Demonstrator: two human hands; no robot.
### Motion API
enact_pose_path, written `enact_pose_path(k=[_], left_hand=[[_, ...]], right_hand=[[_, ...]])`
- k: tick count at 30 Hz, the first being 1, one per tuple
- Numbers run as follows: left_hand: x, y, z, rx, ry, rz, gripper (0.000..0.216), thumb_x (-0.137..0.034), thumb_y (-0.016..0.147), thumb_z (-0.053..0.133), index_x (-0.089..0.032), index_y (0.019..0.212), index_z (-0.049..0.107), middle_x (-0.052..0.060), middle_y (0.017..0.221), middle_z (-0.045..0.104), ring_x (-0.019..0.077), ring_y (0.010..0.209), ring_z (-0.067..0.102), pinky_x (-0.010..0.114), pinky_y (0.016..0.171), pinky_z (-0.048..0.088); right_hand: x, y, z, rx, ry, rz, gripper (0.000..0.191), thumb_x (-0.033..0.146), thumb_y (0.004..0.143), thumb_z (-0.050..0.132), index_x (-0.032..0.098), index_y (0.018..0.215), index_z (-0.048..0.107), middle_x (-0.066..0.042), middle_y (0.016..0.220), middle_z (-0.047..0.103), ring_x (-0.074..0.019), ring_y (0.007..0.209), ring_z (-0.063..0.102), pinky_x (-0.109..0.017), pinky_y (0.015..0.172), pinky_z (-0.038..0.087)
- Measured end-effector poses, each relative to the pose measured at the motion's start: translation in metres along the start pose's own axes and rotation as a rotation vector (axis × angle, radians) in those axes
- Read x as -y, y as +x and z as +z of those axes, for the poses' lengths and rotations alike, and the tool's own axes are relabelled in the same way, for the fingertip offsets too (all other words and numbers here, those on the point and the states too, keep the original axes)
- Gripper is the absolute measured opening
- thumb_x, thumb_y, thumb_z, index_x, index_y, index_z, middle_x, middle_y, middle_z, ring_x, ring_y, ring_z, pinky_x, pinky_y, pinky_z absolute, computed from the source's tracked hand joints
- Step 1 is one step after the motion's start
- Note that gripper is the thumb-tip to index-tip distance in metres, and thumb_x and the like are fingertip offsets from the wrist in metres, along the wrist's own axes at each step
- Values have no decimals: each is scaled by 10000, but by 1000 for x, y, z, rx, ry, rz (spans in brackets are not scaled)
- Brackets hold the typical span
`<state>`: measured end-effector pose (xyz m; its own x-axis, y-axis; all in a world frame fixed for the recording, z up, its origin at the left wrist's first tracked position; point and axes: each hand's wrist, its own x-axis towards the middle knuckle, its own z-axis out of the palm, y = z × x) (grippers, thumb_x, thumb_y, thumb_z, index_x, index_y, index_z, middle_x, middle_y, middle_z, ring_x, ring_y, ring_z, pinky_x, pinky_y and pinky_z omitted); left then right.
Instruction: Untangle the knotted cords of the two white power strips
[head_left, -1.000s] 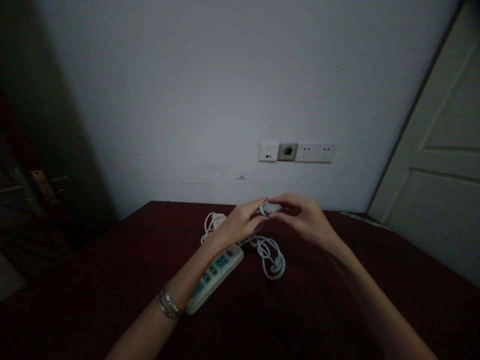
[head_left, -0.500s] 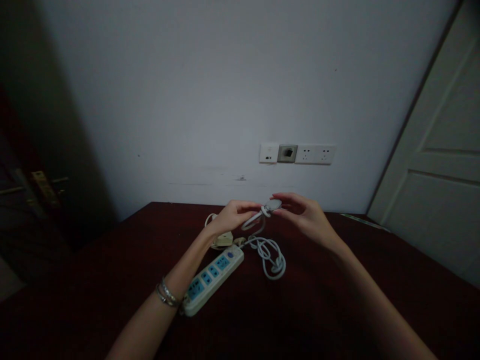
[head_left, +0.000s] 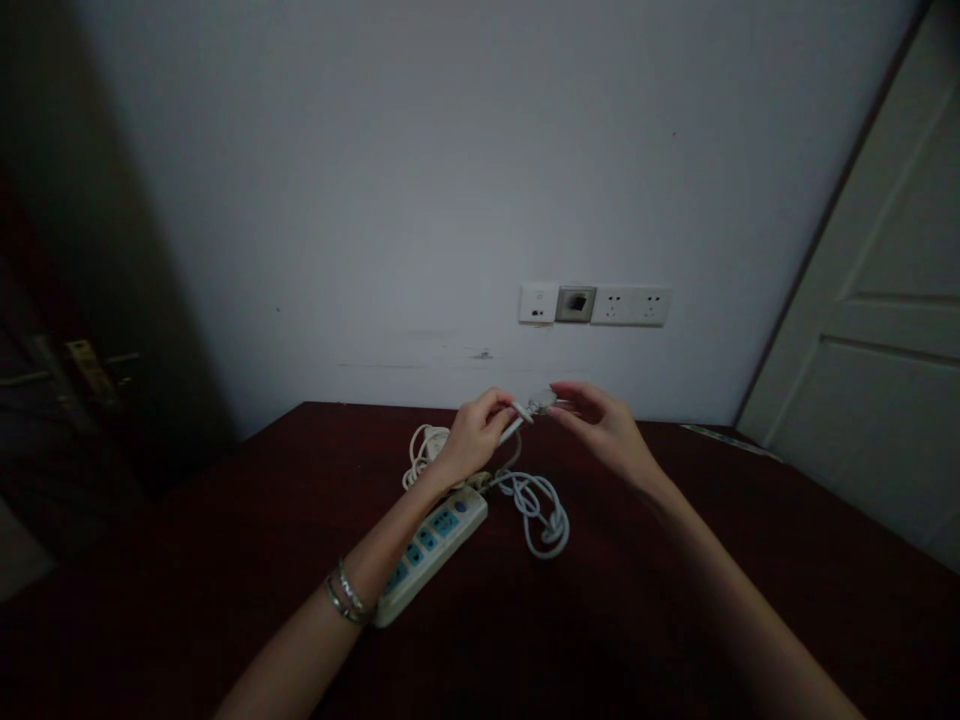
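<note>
Both hands are raised over the dark red table near the wall. Between thumb and fingers, my right hand (head_left: pixel 600 425) holds a pale plug (head_left: pixel 543 401). My left hand (head_left: pixel 481 430) pinches the white power cord (head_left: pixel 511 430) just beside the plug, where a loop of cord stands up. The cord hangs down to a loose, knotted coil (head_left: pixel 547 520) on the tabletop. Under my left forearm lies a white power strip (head_left: pixel 431 560) with blue sockets, partly covered by the arm. A second whitish cable (head_left: pixel 420 455) is bunched behind my left wrist.
The dark red table (head_left: pixel 637 600) meets a pale wall (head_left: pixel 412 200). A row of wall sockets (head_left: pixel 630 306) is set above the table's back edge. A white door (head_left: pixel 892 320) stands at the right, and a flat strip (head_left: pixel 731 441) lies near the right back edge.
My left hand has closed more tightly and drawn a cord loop away from the plug. The left forearm has shifted slightly right; my right hand still holds the plug in about the same place.
</note>
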<state>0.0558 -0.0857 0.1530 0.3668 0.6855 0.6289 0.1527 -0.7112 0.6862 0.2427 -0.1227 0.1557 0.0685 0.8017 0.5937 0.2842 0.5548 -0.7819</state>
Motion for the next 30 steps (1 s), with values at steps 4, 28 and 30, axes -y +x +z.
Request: enact_pose_path(k=[4, 28, 30], left_hand=[[10, 2, 3, -117, -99, -68, 106, -254, 839, 496, -168, 841, 558, 18, 782, 636, 139, 750, 611, 241, 695, 464], [5, 2, 12, -163, -206, -122, 148, -261, 772, 582, -133, 830, 630, 46, 828, 676, 155, 764, 635, 265, 724, 500], [7, 4, 5, -168, -54, -47, 150, -254, 793, 562, -135, 838, 640, 46, 815, 678, 155, 762, 628, 257, 728, 485]], right_hand=[[-10, -1, 5, 1, -70, 83, 385, 411, 706, 651, 137, 969, 592, -98, 903, 678, -183, 799, 645, -308, 726, 512], [-4, -23, 38, -72, -827, -167, 241, 292, 861, 436, 151, 771, 609, -52, 628, 638, -142, 552, 593, -212, 559, 368], [-2, -22, 35, -82, -866, -174, 227, 286, 847, 445, 158, 732, 594, -47, 614, 633, -143, 554, 593, -215, 566, 368]])
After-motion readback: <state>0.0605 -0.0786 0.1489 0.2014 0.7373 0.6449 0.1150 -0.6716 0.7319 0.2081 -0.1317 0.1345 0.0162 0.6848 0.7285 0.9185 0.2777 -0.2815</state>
